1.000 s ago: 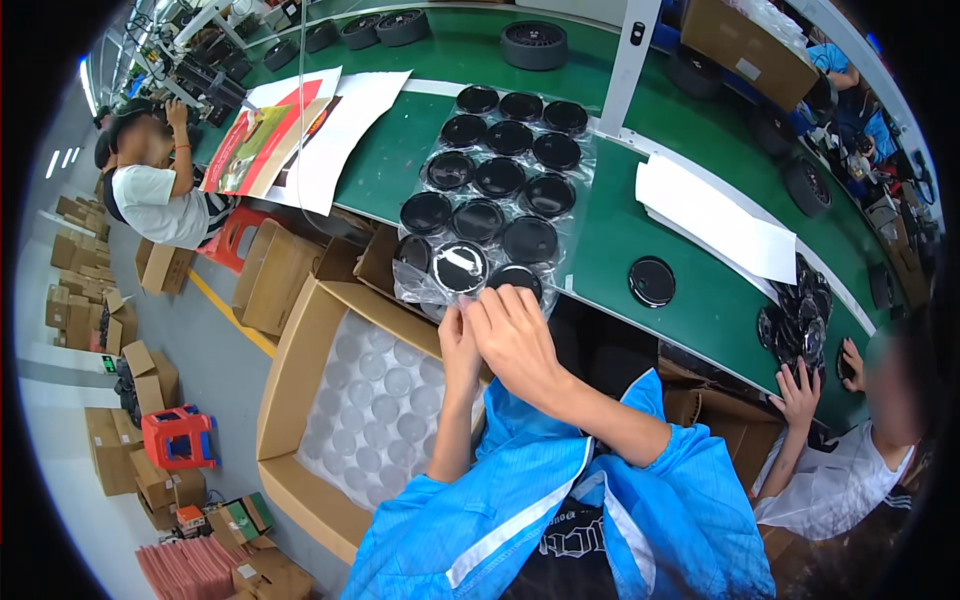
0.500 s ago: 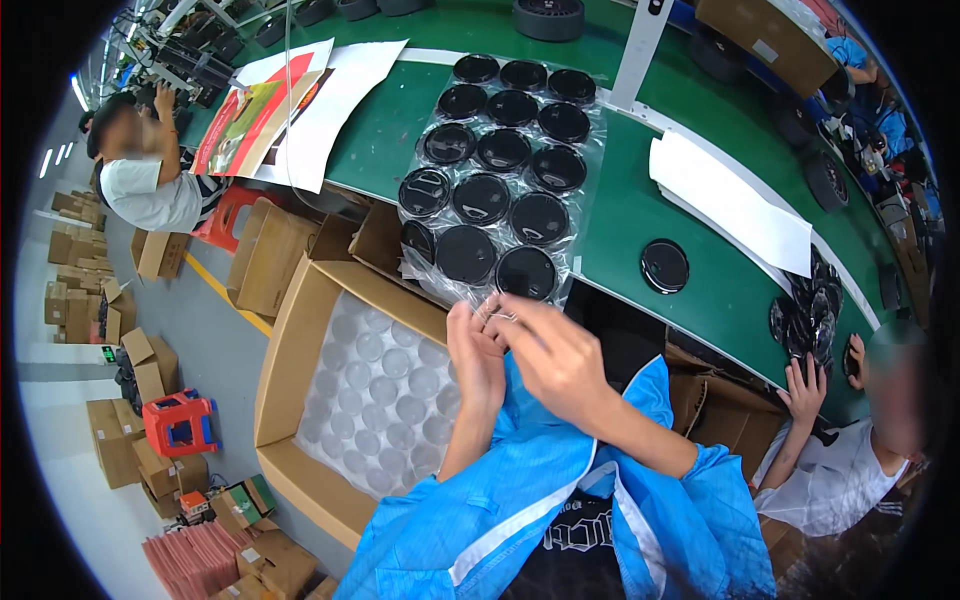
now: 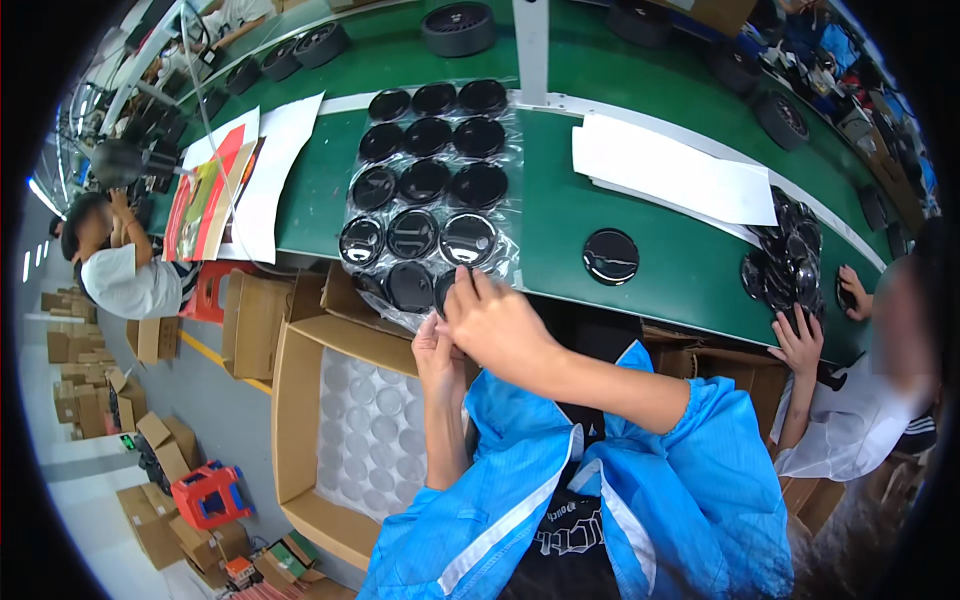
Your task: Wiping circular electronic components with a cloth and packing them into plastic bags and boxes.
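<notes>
Rows of glossy round black discs lie on a clear plastic sheet that hangs over the table's near edge. My right hand reaches across to the sheet's near right corner, its fingers curled beside a partly covered disc. Just below and left of it, my left hand is raised, with thumb and fingers drawn together near the sheet's edge. The two hands touch or nearly touch. Whatever sits between their fingertips is hidden.
An open cardboard box below left holds clear round-pocketed plastic. On the green table are a loose black disc, white sheets and printed sheets. At right, another person's hand touches piled black discs.
My view has swung, so the table's contents sit further left. My right hand has moved onto the sheet's near right corner, covering part of a disc. My left hand stays just below it.
</notes>
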